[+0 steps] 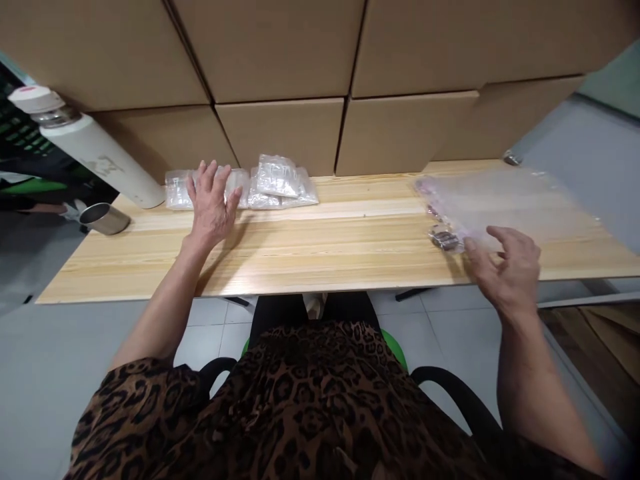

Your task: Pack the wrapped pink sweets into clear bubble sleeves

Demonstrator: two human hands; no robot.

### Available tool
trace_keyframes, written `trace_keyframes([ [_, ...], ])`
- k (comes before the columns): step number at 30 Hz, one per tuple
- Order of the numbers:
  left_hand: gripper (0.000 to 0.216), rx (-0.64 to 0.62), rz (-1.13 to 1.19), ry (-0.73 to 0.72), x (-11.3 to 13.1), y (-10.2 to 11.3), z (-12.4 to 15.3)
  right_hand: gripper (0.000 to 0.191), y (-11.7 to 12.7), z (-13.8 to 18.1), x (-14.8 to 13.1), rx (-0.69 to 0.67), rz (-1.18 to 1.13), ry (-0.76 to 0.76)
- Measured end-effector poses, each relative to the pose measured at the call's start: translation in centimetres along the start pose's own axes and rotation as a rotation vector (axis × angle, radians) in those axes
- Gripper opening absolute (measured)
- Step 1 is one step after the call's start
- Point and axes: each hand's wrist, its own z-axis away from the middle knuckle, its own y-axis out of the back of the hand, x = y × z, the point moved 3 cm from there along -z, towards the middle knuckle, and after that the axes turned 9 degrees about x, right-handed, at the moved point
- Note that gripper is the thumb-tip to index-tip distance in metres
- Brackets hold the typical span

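My left hand (pixel 211 208) is open, its fingers spread over a row of clear plastic packets (pixel 177 190) at the back left of the table. More clear packets (pixel 278 177) lie stacked just right of it; whether the fingertips touch any is hard to tell. On the right, my right hand (pixel 510 270) hovers at the near edge of a large clear plastic bag (pixel 505 207), thumb and fingers apart with nothing between them. Close to its thumb lies a small dark item in clear wrapping (pixel 444 237). Some pinkish wrapped pieces (pixel 427 187) line the bag's left side.
Stacked cardboard boxes (pixel 280 133) form a wall behind the wooden table (pixel 320 247). A tall white bottle (pixel 107 157) leans in view at the left, near a metal cup (pixel 105 219). A small shiny object (pixel 512 158) sits at the back right. Another person's arm (pixel 43 208) shows far left.
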Motion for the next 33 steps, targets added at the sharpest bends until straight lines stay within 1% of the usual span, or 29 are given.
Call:
trace_keyframes([
  [2,0.076,0.025,0.035,-0.088,2.9,0.2,0.9,0.065,-0.7,-0.4,0.4,-0.033,0.136,0.049],
  [4,0.077,0.020,0.053,-0.185,5.9,0.1,2.1,0.059,-1.6,-1.0,1.0,-0.131,0.234,0.013],
  [6,0.075,-0.011,0.065,-0.268,8.5,-0.3,3.3,0.040,-2.3,-1.5,1.4,-0.229,0.233,-0.012],
  [8,0.071,-0.061,0.078,-0.326,10.4,-1.0,4.3,0.018,-2.5,-1.9,1.7,-0.245,0.147,-0.021],
  [9,0.069,-0.090,0.086,-0.345,11.2,-1.5,4.8,0.012,-2.5,-2.0,1.9,-0.219,0.091,-0.044],
  [10,0.067,-0.117,0.097,-0.360,11.8,-1.9,5.2,0.010,-2.3,-2.1,2.2,-0.182,0.039,-0.082],
  [12,0.064,-0.170,0.124,-0.374,12.8,-2.8,5.9,0.011,-2.2,-2.3,3.0,-0.121,-0.028,-0.178],
  [15,0.061,-0.238,0.190,-0.375,13.9,-3.9,6.8,0.016,-1.7,-2.5,3.9,-0.001,-0.050,-0.289],
  [17,0.060,-0.280,0.268,-0.367,14.8,-4.3,7.4,0.018,-1.0,-2.9,3.3,0.153,-0.041,-0.290],
  [19,0.059,-0.321,0.372,-0.335,15.8,-4.6,8.0,0.021,-0.2,-3.2,1.3,0.291,-0.064,-0.220],
  [21,0.057,-0.369,0.496,-0.263,17.0,-4.9,8.3,0.027,0.2,-3.2,-1.6,0.332,-0.170,-0.135],
  [22,0.056,-0.399,0.566,-0.206,17.6,-5.2,8.5,0.030,0.2,-3.1,-3.3,0.325,-0.259,-0.116],
  [25,0.056,-0.525,0.816,0.028,19.6,-7.0,8.8,0.033,-0.5,-1.9,-7.7,0.229,-0.528,-0.139],
  [27,0.060,-0.638,0.991,0.226,21.2,-8.8,9.0,0.031,-1.5,-0.6,-10.2,0.122,-0.619,-0.115],
  [29,0.064,-0.724,1.139,0.439,22.5,-10.7,9.2,0.028,-2.5,0.7,-11.9,-0.017,-0.660,-0.045],
  [30,0.061,-0.747,1.203,0.516,23.1,-11.5,9.2,0.028,-3.0,1.3,-12.5,-0.083,-0.675,-0.021],
  [32,0.047,-0.735,1.292,0.626,24.0,-12.7,9.2,0.030,-3.9,2.0,-12.9,-0.173,-0.704,-0.029],
  [33,0.041,-0.726,1.315,0.668,24.3,-13.0,9.1,0.031,-4.2,2.2,-12.8,-0.188,-0.720,-0.062],
])
